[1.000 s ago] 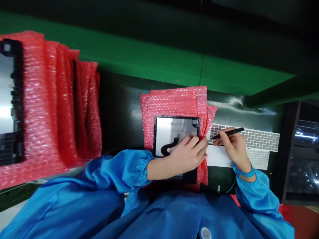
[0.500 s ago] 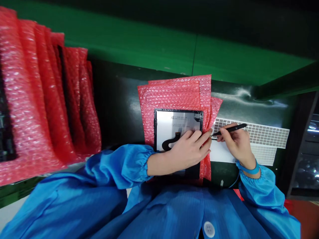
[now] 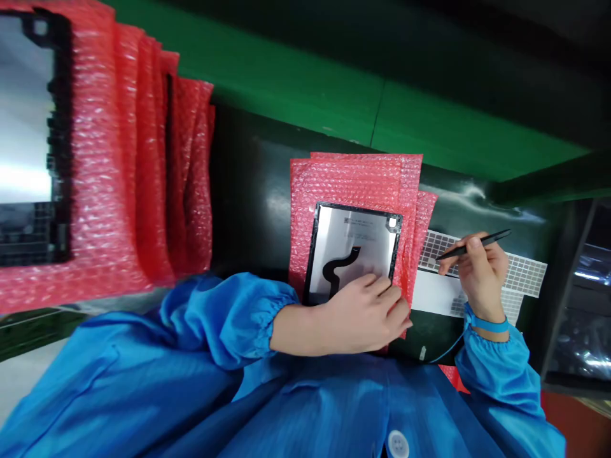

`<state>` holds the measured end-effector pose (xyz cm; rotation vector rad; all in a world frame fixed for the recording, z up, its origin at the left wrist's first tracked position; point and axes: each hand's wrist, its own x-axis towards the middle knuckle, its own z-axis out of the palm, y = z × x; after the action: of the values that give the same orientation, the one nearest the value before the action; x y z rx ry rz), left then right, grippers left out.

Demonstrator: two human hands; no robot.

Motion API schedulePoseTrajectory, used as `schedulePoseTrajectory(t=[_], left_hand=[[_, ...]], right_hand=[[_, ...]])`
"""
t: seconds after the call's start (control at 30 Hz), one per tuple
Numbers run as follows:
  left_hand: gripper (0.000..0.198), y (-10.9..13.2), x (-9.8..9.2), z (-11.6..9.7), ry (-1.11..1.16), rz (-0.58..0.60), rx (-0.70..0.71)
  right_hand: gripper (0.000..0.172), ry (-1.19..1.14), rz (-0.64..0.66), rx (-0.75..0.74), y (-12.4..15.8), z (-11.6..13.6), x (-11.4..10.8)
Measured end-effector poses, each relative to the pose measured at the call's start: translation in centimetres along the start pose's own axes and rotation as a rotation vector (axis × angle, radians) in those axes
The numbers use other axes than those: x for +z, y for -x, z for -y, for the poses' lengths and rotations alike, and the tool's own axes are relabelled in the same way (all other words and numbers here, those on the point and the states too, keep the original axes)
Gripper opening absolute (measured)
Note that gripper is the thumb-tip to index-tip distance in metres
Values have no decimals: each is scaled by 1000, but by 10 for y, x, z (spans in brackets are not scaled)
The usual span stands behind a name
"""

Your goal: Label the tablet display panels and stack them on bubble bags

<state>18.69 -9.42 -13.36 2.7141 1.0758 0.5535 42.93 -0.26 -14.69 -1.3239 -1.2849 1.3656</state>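
A flat screen panel (image 3: pixel 372 236) with a silver back, black frame and curved black ribbon cable (image 3: pixel 340 262) lies on red bubble wrap sheets (image 3: pixel 353 177). My left hand (image 3: pixel 365 315) rests across the panel's lower right part, fingers bent together at its right edge; whether they pinch anything is hidden. To the right, my right hand (image 3: pixel 482 273) grips black tweezers (image 3: pixel 496 238), their tip pointing left over a sheet of small square stickers (image 3: pixel 525 275). A white backing sheet (image 3: pixel 436 294) lies just below. A blue band circles my right wrist.
At the far left, more red bubble wrap (image 3: pixel 98 152) stands in folds, with another black-framed panel (image 3: pixel 23 127) against it. A green ledge (image 3: pixel 286 86) runs along the back of the dark table (image 3: pixel 248 184). Black trays (image 3: pixel 585 305) are at the far right.
The tweezers and my right hand have moved right, away from the panel. My left hand is lower on the panel, which now lies tilted, and a small white square shows at its upper right corner.
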Motion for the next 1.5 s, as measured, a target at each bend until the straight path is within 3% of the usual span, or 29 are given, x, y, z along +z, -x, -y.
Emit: schedulePoseTrajectory(t=[0.2, 0.33, 0.73, 1.23, 1.5], left_hand=[[57, 8, 11, -2, -97, 176, -166], [50, 13, 9, -2, -132, 255, -169], [42, 16, 6, -2, -153, 155, -173], [44, 16, 4, -1, -140, 171, -171], [78, 15, 2, -1, -159, 218, -209]], right_hand=[[43, 21, 161, 58, -11, -2, 31], [43, 11, 198, 132, -11, -3, 41], [42, 22, 256, 166, 2, -12, 48], [43, 14, 234, 169, 3, -11, 48], [45, 30, 233, 184, 6, -11, 48]])
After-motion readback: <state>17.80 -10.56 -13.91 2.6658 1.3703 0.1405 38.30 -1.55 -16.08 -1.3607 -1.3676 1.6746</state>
